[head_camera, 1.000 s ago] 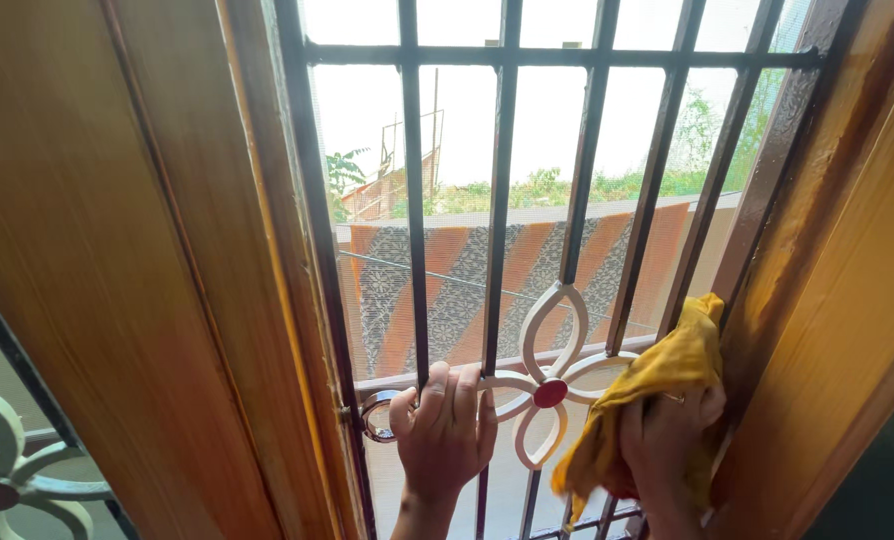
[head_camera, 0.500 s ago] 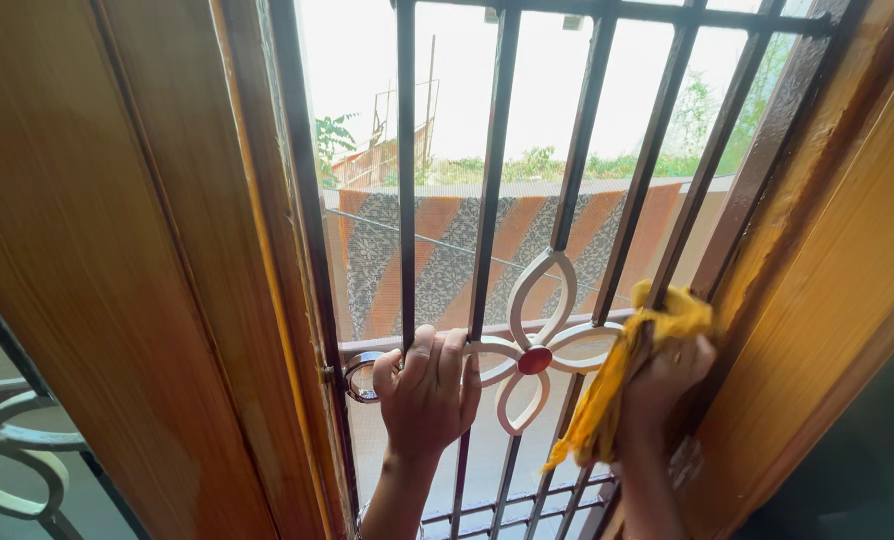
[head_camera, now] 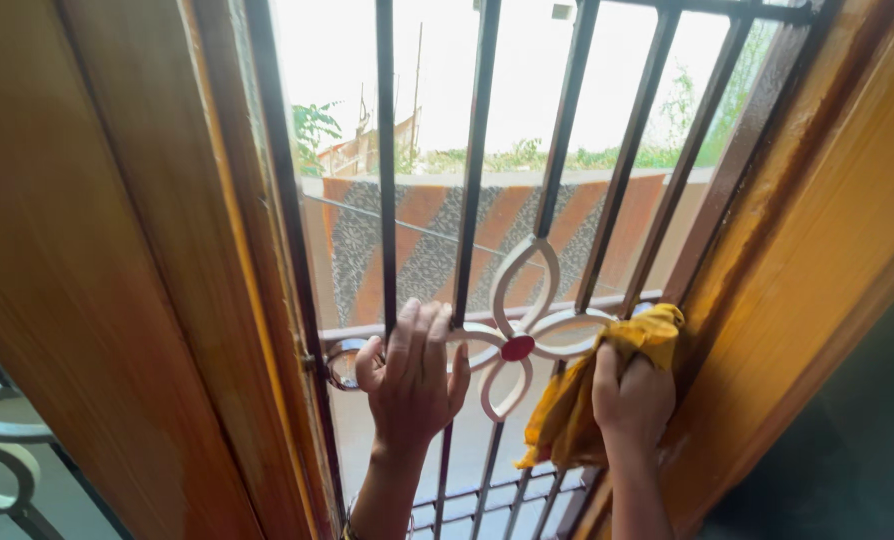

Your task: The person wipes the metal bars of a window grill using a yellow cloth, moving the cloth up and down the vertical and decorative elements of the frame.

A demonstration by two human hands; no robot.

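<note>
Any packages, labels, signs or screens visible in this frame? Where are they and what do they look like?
None in view. The frame shows only a metal window grille with a white flower ornament, wooden frames, the left hand on the bars and the right hand holding a yellow cloth.

Left hand [head_camera: 415,378] on window grille [head_camera: 479,200], right hand [head_camera: 631,400] with cloth [head_camera: 577,410] beside.

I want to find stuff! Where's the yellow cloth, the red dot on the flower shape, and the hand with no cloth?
yellow cloth [head_camera: 567,425], head view, on its hanging fold.
red dot [head_camera: 517,348], head view, its middle.
left hand [head_camera: 415,385], head view, back of the hand.
</note>
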